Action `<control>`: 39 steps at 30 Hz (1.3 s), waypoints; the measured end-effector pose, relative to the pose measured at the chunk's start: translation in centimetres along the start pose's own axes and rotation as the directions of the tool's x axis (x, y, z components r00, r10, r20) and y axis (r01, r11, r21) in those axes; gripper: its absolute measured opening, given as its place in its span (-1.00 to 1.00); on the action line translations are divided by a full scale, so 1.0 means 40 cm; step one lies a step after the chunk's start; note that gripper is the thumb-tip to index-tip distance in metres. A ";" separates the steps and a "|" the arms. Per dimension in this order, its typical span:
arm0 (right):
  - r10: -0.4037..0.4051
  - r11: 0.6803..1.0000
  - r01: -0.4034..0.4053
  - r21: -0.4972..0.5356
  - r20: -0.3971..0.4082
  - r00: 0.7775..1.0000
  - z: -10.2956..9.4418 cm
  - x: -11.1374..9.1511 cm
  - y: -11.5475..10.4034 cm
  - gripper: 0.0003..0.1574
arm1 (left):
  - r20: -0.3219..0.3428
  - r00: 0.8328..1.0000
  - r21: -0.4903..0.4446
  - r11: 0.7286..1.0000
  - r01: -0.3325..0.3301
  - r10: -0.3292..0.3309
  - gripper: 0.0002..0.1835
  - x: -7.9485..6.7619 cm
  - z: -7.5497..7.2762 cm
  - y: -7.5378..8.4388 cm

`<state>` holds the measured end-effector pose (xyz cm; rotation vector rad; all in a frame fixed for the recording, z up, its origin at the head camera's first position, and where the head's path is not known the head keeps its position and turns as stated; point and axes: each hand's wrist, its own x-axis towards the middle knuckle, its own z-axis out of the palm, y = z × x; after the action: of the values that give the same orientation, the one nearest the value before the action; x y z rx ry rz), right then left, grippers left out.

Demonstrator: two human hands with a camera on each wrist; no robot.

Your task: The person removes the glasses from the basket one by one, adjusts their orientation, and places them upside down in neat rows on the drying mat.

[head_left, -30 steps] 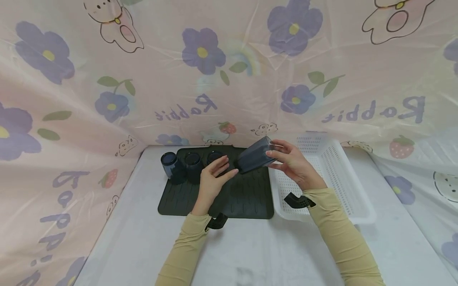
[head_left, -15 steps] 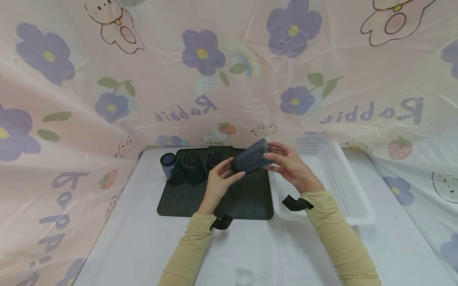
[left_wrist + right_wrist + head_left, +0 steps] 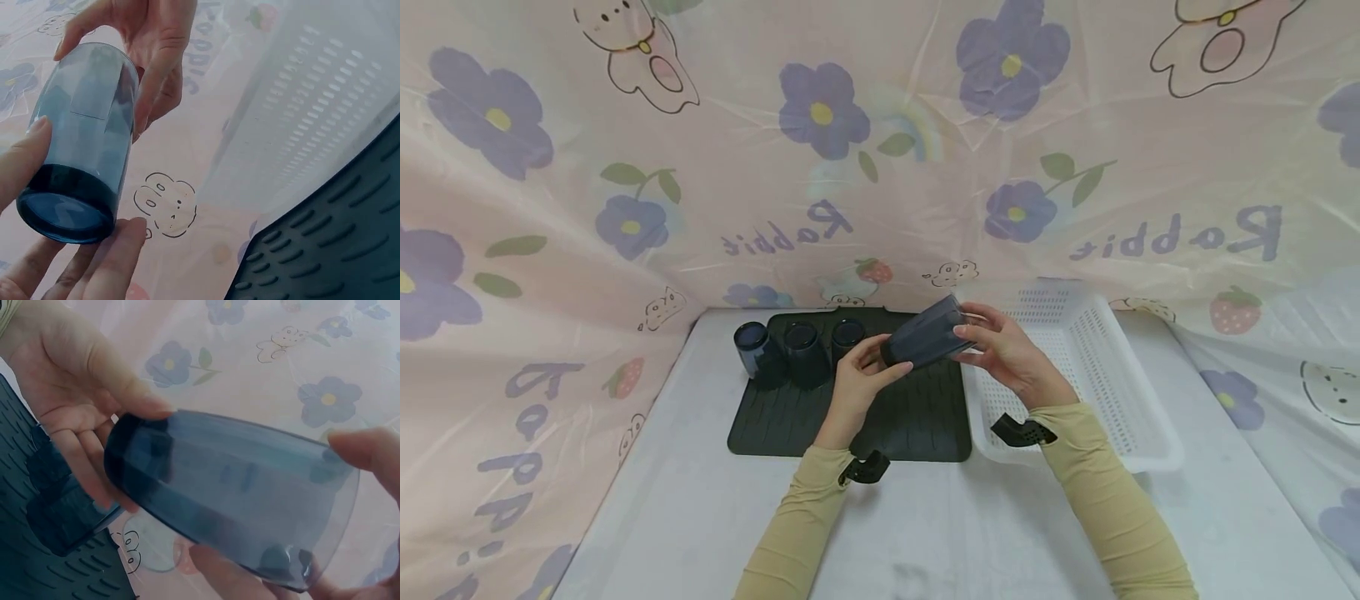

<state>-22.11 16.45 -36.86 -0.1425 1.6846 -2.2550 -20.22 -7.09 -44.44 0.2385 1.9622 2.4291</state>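
A blue-tinted drinking glass (image 3: pixel 922 332) is held tilted above the dark drying mat (image 3: pixel 917 421), its thick base toward the left and its thin rim toward the right. My left hand (image 3: pixel 853 392) grips the base end, thumb on one side and fingers on the other, as the left wrist view shows. At the rim end, my right hand (image 3: pixel 1015 354) pinches the glass between thumb and fingers. Three similar glasses stand upside down at the mat's left and back: a left one (image 3: pixel 760 358), a middle one (image 3: pixel 807 358) and one partly hidden behind my left hand (image 3: pixel 847 332).
To the right of the mat sits a white perforated basket (image 3: pixel 1161 450), partly covered by my right arm. Both lie on a white table (image 3: pixel 700 517). A printed curtain (image 3: pixel 880 200) hangs close behind and along the sides.
My left hand has moved right and taken hold of the glass's base. The right hand keeps its grip, and the glass has shifted slightly left and down.
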 end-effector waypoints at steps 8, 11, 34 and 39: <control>0.038 0.998 -0.040 0.039 0.054 0.998 -0.019 0.001 0.010 -0.32 | -0.025 0.999 -0.056 0.997 -0.045 0.043 -0.42 -0.004 0.003 0.008; 0.069 0.997 -0.070 0.024 0.061 0.996 -0.022 0.001 0.021 -0.34 | -0.037 0.998 -0.096 0.994 -0.059 0.056 -0.43 -0.005 0.003 0.013; 0.164 0.986 -0.160 -0.043 0.129 0.978 -0.022 -0.008 0.055 -0.22 | -0.011 0.980 -0.074 0.978 -0.198 0.197 -0.34 -0.002 -0.019 0.056; 0.150 0.987 -0.142 -0.078 0.108 0.983 -0.041 -0.011 0.048 -0.27 | -0.021 0.972 -0.044 0.971 -0.237 0.236 -0.31 -0.002 -0.026 0.068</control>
<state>-21.75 17.62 -39.14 -0.1555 1.6581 -2.0438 -20.04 -8.69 -42.01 0.4809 1.9852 2.6207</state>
